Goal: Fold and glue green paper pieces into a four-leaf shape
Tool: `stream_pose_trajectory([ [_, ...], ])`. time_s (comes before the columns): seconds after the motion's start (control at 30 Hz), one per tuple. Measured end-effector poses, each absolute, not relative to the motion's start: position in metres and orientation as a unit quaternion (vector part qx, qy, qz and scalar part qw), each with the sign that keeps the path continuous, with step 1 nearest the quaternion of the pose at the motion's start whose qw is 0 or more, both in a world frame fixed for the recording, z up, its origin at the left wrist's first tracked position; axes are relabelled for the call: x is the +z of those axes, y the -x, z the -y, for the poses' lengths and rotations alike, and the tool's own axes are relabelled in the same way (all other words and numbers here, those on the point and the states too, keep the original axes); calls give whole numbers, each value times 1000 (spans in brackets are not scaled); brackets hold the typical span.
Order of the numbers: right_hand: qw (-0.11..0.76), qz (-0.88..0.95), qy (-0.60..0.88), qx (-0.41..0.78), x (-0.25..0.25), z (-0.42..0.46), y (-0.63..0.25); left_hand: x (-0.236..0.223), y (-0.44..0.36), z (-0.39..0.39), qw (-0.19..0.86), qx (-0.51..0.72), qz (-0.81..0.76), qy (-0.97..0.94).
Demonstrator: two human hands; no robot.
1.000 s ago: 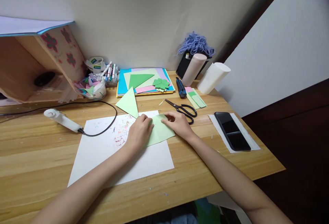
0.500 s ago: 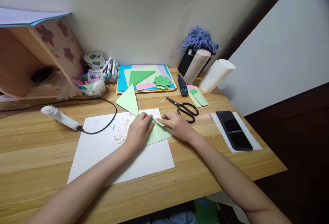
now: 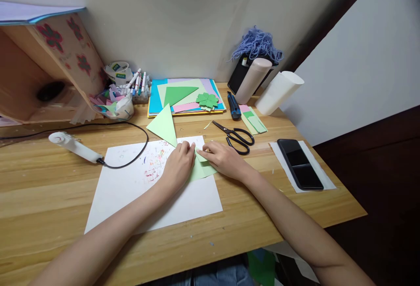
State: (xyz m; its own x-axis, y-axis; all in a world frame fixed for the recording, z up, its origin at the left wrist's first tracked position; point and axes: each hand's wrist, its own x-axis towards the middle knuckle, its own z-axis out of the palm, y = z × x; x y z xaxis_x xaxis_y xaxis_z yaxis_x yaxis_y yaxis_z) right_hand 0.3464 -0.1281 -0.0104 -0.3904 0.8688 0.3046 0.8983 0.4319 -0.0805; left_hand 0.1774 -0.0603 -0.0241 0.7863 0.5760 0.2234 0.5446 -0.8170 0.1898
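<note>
A light green sheet of paper lies on the white sheet, with a flap folded over on its upper right part. My left hand presses the sheet's left side, its fingers bent together and thumb close to the fold. From the right, my right hand has its fingertips down on the folded flap, finger and thumb on the paper. Both hands cover parts of the sheet. A light green paper triangle lies just beyond my left hand. Black-handled scissors rest open past my right hand.
Coloured papers with a green paper clover lie at the back. A utility knife is beside them. A white glue gun with its cord lies left. A phone lies right. Markers stand near a scrap tub.
The flap on the green sheet now lies flatter and looks wider. My right fingers have shifted slightly left, nearer my left hand. The whole view has tilted slightly.
</note>
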Motion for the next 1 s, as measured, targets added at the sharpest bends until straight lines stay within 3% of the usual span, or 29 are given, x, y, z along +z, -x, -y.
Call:
stream_pose_trajectory([
  [1.0, 160, 841, 513, 58, -5, 131, -354, -20, -178, 62, -17, 65, -288, -955],
])
